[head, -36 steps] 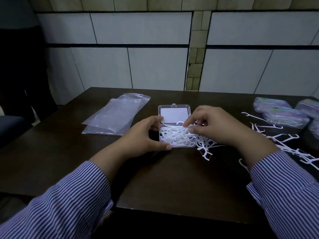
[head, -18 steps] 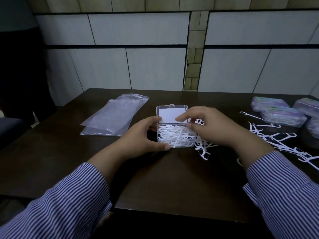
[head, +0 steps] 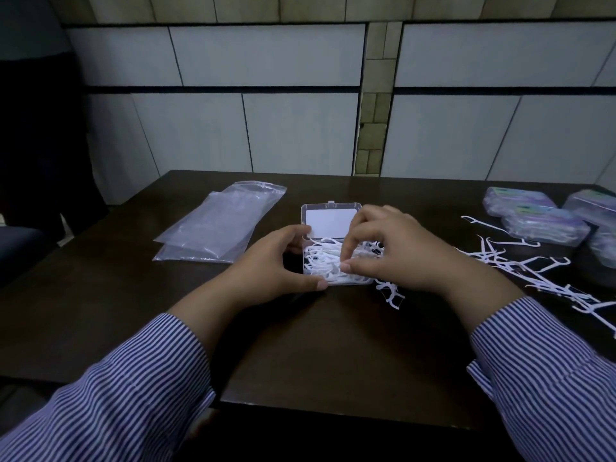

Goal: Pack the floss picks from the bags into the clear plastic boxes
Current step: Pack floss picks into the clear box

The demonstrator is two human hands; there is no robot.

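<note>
A small clear plastic box (head: 330, 208) lies open at the middle of the dark table, its lid tipped back with a white label inside. White floss picks (head: 321, 261) fill its tray. My left hand (head: 276, 265) grips the box's left side, thumb along the front edge and fingers at the hinge. My right hand (head: 390, 251) sits over the right half of the tray, fingers curled down onto the picks. Several picks (head: 390, 291) spill out beside the box under that hand.
Empty clear zip bags (head: 220, 225) lie flat at the left. Loose floss picks (head: 533, 271) are scattered at the right. Behind them several closed, filled boxes (head: 543, 225) are stacked at the far right edge. A tiled wall stands behind the table (head: 316, 355).
My right hand's fingers have shifted left and down over the picks in the tray. My left hand keeps the same hold on the box.
</note>
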